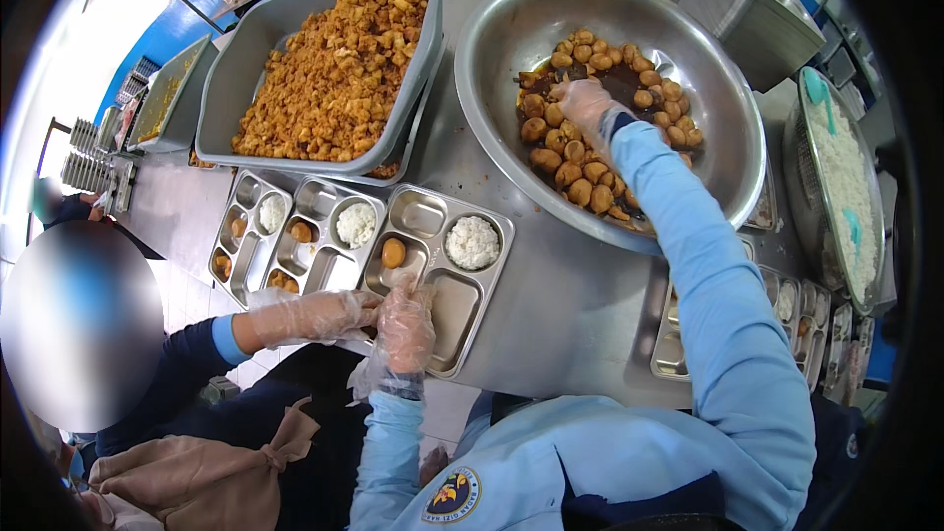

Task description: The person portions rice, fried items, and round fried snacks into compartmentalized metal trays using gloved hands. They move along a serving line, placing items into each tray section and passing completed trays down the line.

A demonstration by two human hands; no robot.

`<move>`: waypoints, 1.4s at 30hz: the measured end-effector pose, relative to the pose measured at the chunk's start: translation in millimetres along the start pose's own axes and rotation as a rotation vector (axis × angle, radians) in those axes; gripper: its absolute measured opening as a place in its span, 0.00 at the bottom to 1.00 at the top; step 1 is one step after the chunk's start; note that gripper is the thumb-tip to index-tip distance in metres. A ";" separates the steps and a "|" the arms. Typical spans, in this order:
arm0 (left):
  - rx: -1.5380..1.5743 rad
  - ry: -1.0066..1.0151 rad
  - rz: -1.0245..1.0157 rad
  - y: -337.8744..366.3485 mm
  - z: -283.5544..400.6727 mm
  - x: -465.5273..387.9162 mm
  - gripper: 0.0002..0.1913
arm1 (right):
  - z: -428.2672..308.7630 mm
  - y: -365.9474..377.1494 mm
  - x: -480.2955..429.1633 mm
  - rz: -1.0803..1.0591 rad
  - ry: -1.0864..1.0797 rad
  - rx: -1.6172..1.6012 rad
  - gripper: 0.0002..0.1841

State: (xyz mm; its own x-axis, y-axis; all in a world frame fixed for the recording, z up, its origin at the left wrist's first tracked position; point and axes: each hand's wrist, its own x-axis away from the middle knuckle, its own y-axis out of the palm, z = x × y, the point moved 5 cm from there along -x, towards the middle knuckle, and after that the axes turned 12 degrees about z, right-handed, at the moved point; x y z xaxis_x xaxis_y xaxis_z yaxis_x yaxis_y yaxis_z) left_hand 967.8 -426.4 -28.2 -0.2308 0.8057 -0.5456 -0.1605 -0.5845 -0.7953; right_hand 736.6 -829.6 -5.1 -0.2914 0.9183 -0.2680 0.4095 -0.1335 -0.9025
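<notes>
My right hand (588,109), in a clear plastic glove, reaches into a large steel bowl (487,96). Its fingertips are among brown eggs (579,192) lying in dark sauce; whether they grip one is unclear. Over the lower left of a steel compartment tray (463,361), my gloved left hand (404,324) has its fingers bent downward. What those fingers hold is hidden. This tray carries a mound of white rice (472,242) and one brown egg (394,253). A co-worker's gloved hand (313,317) reaches in from the left, touching or nearly touching my left hand.
Two more filled trays (324,203) (251,184) stand to the left. Behind them is a grey tub (210,114) of orange-brown fried pieces (339,81). More trays (667,354) lie right, below a rice container (841,184). A co-worker stands close at left.
</notes>
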 end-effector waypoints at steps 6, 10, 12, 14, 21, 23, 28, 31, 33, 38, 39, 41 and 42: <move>0.459 0.329 -0.002 33.5 122.3 10.4 0.15 | -19.9 11.4 6.1 -0.082 -0.020 0.145 0.20; 0.649 0.720 -0.386 104.8 243.3 62.2 0.19 | -12.8 13.1 1.0 -0.136 -0.141 0.218 0.18; 0.707 0.749 -0.491 137.4 270.7 78.3 0.19 | -5.0 5.5 -6.6 -0.027 -0.185 0.144 0.14; 0.680 0.796 -0.542 156.9 280.3 91.7 0.19 | 7.8 -0.7 -13.5 -0.063 -0.164 0.063 0.11; 0.555 0.520 -0.765 160.0 266.9 91.9 0.17 | 53.9 -44.7 -10.8 -0.046 0.065 -0.143 0.15; 0.522 0.594 -0.624 137.7 249.9 86.2 0.15 | 50.1 -43.1 -6.0 -0.079 0.036 -0.128 0.18; 0.379 0.481 -0.411 73.8 179.1 75.2 0.11 | 28.2 -23.6 0.2 -0.190 -0.105 0.099 0.25; 0.253 0.276 -0.290 36.2 139.5 62.2 0.11 | 23.3 -16.1 -1.0 -0.250 -0.047 0.087 0.24; 0.130 0.172 -0.211 17.4 120.6 51.3 0.11 | 24.4 -14.2 -2.8 -0.281 -0.016 0.146 0.24; 0.036 0.069 0.089 -27.7 105.4 36.4 0.14 | 34.0 -20.3 -15.5 -0.229 -0.075 0.277 0.21; 0.036 0.061 0.121 -33.8 104.6 35.6 0.14 | 38.7 -23.6 -20.4 -0.199 -0.081 0.259 0.22; 0.044 0.058 0.149 -39.4 104.2 34.9 0.15 | 48.5 -29.2 -33.8 -0.133 -0.069 0.140 0.22; 0.057 0.065 0.144 -38.1 106.6 36.7 0.15 | 55.6 -32.4 -41.1 -0.089 -0.054 0.083 0.21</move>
State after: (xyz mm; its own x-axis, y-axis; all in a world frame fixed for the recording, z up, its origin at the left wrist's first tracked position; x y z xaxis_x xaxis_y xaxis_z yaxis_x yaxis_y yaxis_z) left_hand 863.1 -384.9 10.3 -0.1932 0.7168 -0.6700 -0.1853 -0.6972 -0.6925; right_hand 687.2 -883.7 16.4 -0.3704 0.9067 -0.2017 0.3077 -0.0852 -0.9477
